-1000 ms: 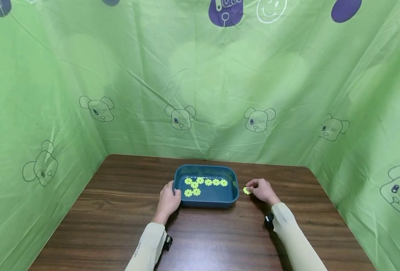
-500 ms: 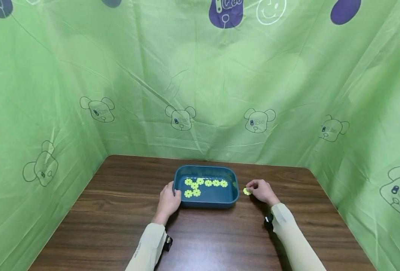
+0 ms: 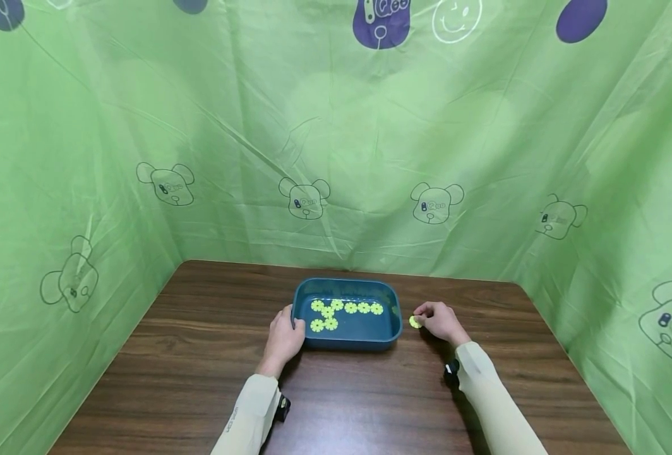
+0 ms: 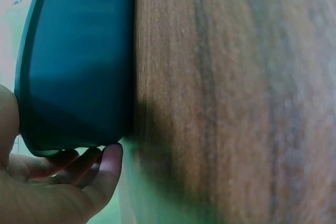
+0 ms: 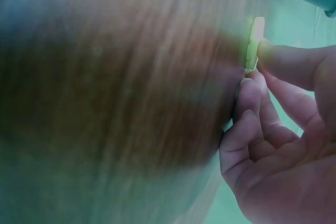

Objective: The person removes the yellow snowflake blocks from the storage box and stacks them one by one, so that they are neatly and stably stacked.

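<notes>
Head view: we see the left hand grasping the left end of a blue tray on the worktop; flower-shaped discs lie inside. Just right of it, the right hand pinches a single yellow disc. Left wrist view: we find this grip's fingers against the tray's end. Right wrist view: we observe the pinched disc edge-on at the thumb.

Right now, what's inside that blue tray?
Inside the blue tray lie eight yellow-green flower-shaped pieces. The left hand covers part of its left end, and the near wall hides its own inner face, so anything tucked there can't be seen.
</notes>
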Demonstrator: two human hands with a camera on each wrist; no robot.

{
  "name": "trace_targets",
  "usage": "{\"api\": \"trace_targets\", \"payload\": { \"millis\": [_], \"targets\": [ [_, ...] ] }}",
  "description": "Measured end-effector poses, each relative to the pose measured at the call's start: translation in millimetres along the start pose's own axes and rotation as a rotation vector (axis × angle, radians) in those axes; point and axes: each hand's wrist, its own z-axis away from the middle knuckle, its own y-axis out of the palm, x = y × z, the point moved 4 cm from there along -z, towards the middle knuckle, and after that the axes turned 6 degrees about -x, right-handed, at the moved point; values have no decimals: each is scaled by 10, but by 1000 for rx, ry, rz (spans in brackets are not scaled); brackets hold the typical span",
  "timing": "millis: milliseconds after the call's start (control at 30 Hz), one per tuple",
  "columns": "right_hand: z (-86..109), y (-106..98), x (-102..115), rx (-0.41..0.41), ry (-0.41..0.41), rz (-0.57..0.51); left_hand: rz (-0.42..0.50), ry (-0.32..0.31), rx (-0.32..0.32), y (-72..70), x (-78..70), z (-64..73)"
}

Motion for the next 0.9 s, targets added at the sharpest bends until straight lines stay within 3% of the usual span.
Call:
{"api": "trace_targets", "payload": {
  "millis": [300, 500, 733, 900],
  "targets": [
    [-7, -27, 57, -19, 14, 3, 9, 5, -3, -5, -18, -7],
    [-64, -101, 213, -140, -30, 16, 14, 5, -2, -10, -23, -2],
    [-185, -139, 742, -277, -149, -45, 13, 0, -1, -18, -27, 9],
    [-222, 11, 1167, -254, -217, -104, 13, -1, -2, -13, -25, 18]
  ]
}}
